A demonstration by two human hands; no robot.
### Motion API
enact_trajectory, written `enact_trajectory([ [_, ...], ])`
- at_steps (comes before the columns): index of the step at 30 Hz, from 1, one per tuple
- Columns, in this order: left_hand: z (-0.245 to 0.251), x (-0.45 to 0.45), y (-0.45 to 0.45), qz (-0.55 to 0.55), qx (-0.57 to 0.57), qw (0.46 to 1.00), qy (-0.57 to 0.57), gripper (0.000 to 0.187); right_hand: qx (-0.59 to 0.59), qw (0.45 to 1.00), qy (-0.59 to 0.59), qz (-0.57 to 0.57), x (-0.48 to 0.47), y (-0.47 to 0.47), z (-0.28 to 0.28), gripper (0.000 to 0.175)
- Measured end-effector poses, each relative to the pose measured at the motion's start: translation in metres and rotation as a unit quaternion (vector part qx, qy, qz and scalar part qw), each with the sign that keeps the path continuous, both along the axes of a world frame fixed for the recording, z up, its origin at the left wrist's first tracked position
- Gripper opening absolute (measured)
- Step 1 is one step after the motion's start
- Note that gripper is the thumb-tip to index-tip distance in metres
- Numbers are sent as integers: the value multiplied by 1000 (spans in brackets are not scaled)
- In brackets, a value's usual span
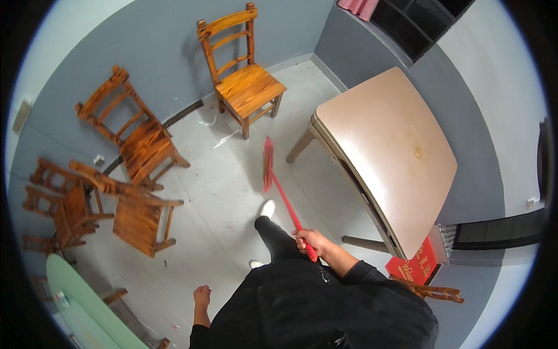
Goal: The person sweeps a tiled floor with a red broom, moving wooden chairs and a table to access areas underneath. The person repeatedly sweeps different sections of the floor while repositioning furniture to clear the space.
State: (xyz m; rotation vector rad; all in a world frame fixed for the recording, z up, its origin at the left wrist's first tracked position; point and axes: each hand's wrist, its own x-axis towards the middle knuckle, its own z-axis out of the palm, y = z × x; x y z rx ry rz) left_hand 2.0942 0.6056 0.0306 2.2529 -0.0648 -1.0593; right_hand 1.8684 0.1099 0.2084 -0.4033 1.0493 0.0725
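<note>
My right hand [310, 241] is wrapped around the upper end of a red broom handle [285, 200]. The handle slopes away from my body to a red broom head [268, 165], which is blurred and stands over the tiled floor just beyond my white shoe [268, 209]. My left hand [202, 295] hangs at my side, away from the broom, with its fingers curled and nothing seen in it. Thin scraps of clear plastic [226, 138] lie on the floor near a wooden chair [250, 89].
A beige table [388, 161] stands to the right. Several more wooden chairs [146, 150] line the left wall, one of them tilted [139, 220]. A green round tabletop [91, 305] is at lower left. Below the beige table's near corner sits a red mat [416, 264] bearing writing.
</note>
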Motion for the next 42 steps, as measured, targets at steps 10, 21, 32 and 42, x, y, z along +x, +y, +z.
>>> enact_trajectory([
  [10,45,166,-222,-104,29,992,-59,44,0,994,29,-105,155,-177,4,19],
  [21,113,543,-719,-72,-198,969,-132,100,-16,973,32,-229,229,-282,13,14],
  [32,32,657,-984,-22,-208,957,-200,75,-35,952,110,-282,306,-322,21,15],
  [42,59,684,-925,-198,-310,912,-181,55,-77,933,148,-319,334,-417,-4,14],
])
